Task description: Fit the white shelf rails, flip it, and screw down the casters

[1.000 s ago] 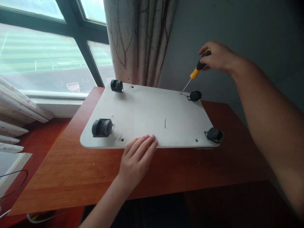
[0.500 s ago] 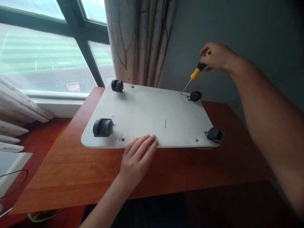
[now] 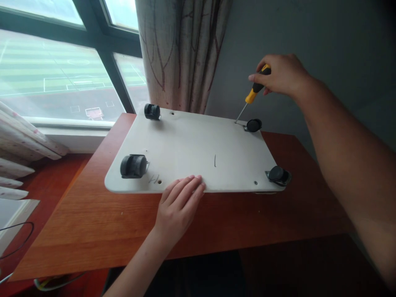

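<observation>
Clasping the handle of a black-and-yellow screwdriver, the right grip held it slanted, tip on the white board near its far edge. A black caster stood just beside the shaft, crowding that side. The left grip held nothing, lying unclenched over the board's near edge; three more casters occupied the other corners. Beneath lay the bench, with a curtain behind and a window leftward.
</observation>
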A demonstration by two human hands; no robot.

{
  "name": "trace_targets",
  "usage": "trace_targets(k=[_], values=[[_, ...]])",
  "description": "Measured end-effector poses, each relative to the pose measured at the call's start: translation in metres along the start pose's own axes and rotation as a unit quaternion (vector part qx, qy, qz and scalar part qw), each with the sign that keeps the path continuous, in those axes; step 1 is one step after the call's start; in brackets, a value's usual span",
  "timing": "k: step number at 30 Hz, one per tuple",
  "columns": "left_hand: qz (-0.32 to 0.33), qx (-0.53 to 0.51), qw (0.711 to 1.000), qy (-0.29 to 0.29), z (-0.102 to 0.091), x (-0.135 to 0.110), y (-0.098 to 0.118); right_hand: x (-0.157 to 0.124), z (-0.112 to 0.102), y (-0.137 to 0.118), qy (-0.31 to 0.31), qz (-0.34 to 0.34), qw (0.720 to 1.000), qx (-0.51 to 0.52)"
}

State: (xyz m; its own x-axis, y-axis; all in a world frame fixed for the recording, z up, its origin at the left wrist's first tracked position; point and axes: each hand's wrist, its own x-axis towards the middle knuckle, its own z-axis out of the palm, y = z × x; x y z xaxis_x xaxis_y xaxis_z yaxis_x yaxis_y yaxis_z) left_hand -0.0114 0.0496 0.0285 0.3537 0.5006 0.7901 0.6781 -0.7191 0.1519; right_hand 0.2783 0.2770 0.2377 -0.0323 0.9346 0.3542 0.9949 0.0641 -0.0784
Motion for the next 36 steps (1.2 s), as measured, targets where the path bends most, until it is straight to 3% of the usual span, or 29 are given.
trace_targets(k=[5,13,16,19,23,26,29,33,34,36], values=[[-0.001,0.002,1.000,0.004,0.000,0.000,0.000,-0.002,0.000,-0.005,0.031,0.016,0.997,-0.063],[-0.009,-0.002,1.000,0.000,-0.001,0.002,0.002,-0.006,0.008,-0.005,0.078,0.024,0.995,-0.055],[-0.026,-0.004,1.000,-0.016,-0.002,0.005,0.004,-0.011,0.002,-0.007,0.083,0.008,0.995,-0.047],[-0.041,-0.009,0.998,-0.044,-0.005,0.008,0.006,-0.028,-0.014,-0.016,0.140,-0.019,0.990,-0.019],[-0.043,-0.055,0.997,-0.030,-0.014,0.007,0.009,-0.074,-0.035,-0.033,0.152,-0.048,0.977,0.139],[-0.039,-0.098,0.994,-0.008,-0.027,-0.004,0.011,-0.119,-0.040,-0.042,0.195,-0.064,0.944,0.258],[-0.057,-0.111,0.991,-0.050,-0.042,-0.025,0.009,-0.168,-0.034,-0.048,0.223,-0.028,0.899,0.376],[-0.126,-0.124,0.979,-0.100,-0.058,-0.043,0.004,-0.232,-0.016,-0.063,0.192,0.018,0.841,0.506],[-0.144,-0.138,0.974,-0.108,-0.061,-0.043,0.005,-0.245,-0.011,-0.069,0.191,0.008,0.834,0.518],[-0.170,-0.177,0.961,-0.124,-0.067,-0.038,0.009,-0.267,-0.002,-0.086,0.104,0.008,0.843,0.528]])
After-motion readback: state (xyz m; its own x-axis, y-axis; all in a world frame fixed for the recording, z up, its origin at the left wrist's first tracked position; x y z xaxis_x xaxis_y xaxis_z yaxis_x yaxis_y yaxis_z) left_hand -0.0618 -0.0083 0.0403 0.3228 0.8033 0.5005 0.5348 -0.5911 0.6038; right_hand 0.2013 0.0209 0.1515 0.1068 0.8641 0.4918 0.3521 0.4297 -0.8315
